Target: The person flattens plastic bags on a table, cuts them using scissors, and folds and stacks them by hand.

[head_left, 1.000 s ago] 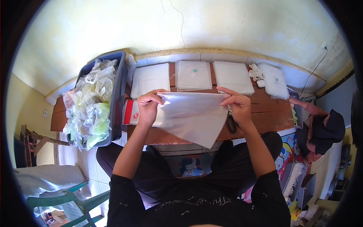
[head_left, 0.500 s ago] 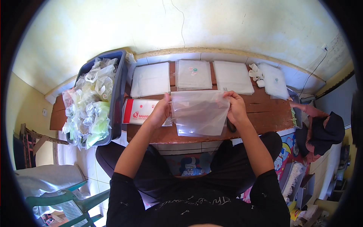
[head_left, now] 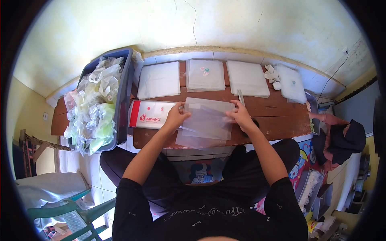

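A clear plastic bag (head_left: pixel 206 116) is stretched between my hands over the front edge of the wooden table. My left hand (head_left: pixel 175 117) pinches its left edge, and my right hand (head_left: pixel 242 117) grips the right edge. Its lower part looks like a second layer, slanting toward the left. Under the left forearm lies a red and white pack (head_left: pixel 149 114) printed "BAWANG". Scissors (head_left: pixel 241 95) rest on the table beside my right hand, which hides their middle.
Flat stacks of clear bags (head_left: pixel 159 80) line the back of the wooden table (head_left: pixel 277 120). A grey bin (head_left: pixel 128 80) heaped with crumpled plastic stands at left. White rolls (head_left: pixel 272 76) sit right of the stacks. Another person (head_left: pixel 349 138) reaches toward a container at far right.
Both hands have come slightly inward along the bag. The bag's lower part has swung left and now shows as a slanted layer. The scissors' blades have come into view.
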`<action>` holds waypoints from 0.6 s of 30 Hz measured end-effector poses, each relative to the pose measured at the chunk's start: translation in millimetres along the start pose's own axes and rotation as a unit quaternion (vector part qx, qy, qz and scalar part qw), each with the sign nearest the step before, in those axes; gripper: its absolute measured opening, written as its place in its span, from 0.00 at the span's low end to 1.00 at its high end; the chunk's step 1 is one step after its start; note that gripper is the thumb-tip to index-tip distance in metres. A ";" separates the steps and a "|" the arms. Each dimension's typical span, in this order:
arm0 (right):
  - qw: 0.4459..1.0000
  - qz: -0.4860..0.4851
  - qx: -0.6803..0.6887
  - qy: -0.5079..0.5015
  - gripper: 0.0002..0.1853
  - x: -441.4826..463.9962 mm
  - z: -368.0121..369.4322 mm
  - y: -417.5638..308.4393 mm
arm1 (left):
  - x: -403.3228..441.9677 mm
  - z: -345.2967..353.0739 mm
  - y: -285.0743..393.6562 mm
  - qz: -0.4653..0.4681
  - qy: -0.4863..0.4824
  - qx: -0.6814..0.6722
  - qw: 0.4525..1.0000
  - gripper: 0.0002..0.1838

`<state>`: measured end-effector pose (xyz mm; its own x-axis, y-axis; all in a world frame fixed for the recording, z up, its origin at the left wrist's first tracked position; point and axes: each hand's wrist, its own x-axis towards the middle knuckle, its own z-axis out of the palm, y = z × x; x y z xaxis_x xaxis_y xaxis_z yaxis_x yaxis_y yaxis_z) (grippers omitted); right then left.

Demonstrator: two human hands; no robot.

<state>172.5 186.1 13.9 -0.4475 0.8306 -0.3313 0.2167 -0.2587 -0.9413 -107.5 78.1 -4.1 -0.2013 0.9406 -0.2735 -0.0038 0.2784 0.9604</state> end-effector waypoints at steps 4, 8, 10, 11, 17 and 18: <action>0.991 0.010 -0.125 -0.041 0.28 -2.7 -5.7 -10.9 | -2.4 1.3 3.5 0.021 -0.006 0.035 0.999 0.21; 0.893 -0.151 -0.419 0.062 0.28 -10.2 -3.5 -21.3 | 0.3 -0.3 10.8 0.042 -0.056 0.008 0.997 0.18; 0.841 -0.251 -0.465 0.118 0.29 -12.1 4.3 -23.4 | -1.1 0.2 17.4 0.091 -0.121 0.046 0.987 0.15; 0.893 -0.248 -0.373 0.043 0.30 -13.8 10.5 -32.0 | -4.6 1.8 24.4 0.091 -0.122 0.047 0.987 0.15; 0.963 -0.152 -0.135 -0.178 0.26 -21.3 33.5 -44.1 | -17.4 4.0 45.9 0.104 -0.247 0.105 0.958 0.13; 0.962 -0.123 -0.122 -0.211 0.22 -23.2 34.1 -48.4 | -18.9 2.9 48.4 0.113 -0.263 0.131 0.949 0.13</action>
<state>142.8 162.6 64.9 -0.8120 0.5653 -0.1454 0.2332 0.0858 -0.9686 -101.1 74.4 47.5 0.3485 0.9301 -0.1164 0.2389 0.0320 0.9705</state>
